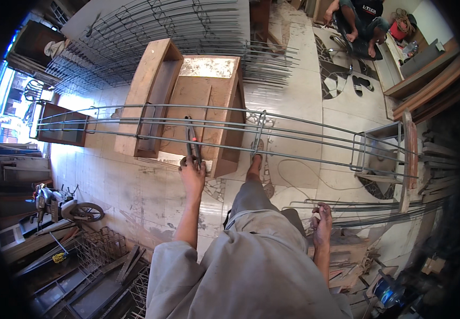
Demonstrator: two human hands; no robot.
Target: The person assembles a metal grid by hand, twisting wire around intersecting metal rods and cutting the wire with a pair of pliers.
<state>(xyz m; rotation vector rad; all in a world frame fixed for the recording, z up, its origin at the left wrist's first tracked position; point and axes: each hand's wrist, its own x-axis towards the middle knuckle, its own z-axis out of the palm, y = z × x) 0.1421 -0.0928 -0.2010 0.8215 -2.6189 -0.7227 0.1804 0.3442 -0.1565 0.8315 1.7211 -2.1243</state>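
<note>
My left hand (191,171) is closed around the handles of dark pincers (191,139) with a bit of red on them. The pincers' head reaches the long bars of a rebar cage (304,129); whether it grips a bar I cannot tell. The cage runs left to right in front of me, with square stirrups around its bars. Under its left part stands a brown wooden cabinet (227,135). Away from the cage, low on the right, my right hand (322,220) has its fingers curled together. What they hold, if anything, is too small to make out.
A metal-framed stand (381,154) carries the cage's right end. Loose steel rods (395,213) lie near my right side. Rebar mesh (150,37) spreads at the far left. A motorcycle (65,206) stands on the left. Someone sits on a dark seat (347,40) at the far right.
</note>
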